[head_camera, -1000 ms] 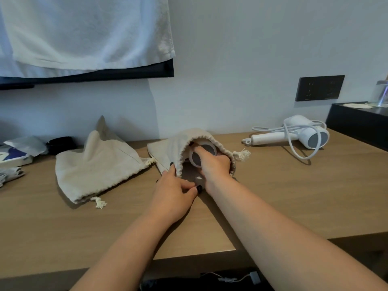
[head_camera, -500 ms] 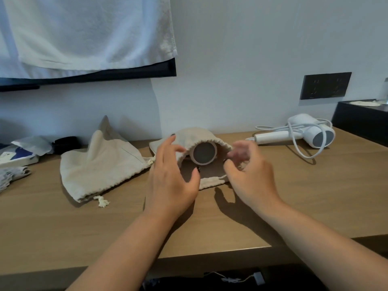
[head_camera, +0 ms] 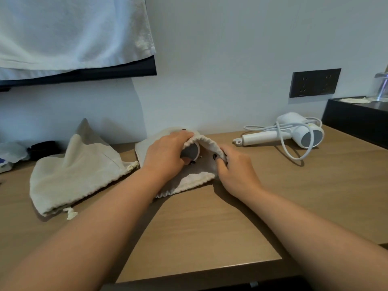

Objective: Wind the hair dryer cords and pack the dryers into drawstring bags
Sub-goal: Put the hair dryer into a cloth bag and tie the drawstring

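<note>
A cream drawstring bag [head_camera: 195, 177] lies mouth-open in the middle of the wooden desk, with the round grey end of a white hair dryer [head_camera: 192, 153] showing inside it. My left hand [head_camera: 165, 154] grips the upper left rim of the bag's mouth, fingers curled over the dryer's end. My right hand [head_camera: 235, 169] pinches the right rim of the mouth. A second white hair dryer [head_camera: 294, 133] lies at the back right, its cord looped loosely over it. Another cream drawstring bag [head_camera: 77, 171] lies slack to the left.
The desk [head_camera: 210, 227] meets a white wall. A black socket plate [head_camera: 315, 82] is on the wall at right, above a dark raised counter [head_camera: 357, 120]. A white towel [head_camera: 69, 32] hangs at the upper left. Small items [head_camera: 42, 148] sit at the far left.
Both hands, hovering open before the bag half a second ago, have closed onto the rim of its mouth. The cloth now covers more of the dryer's round end.
</note>
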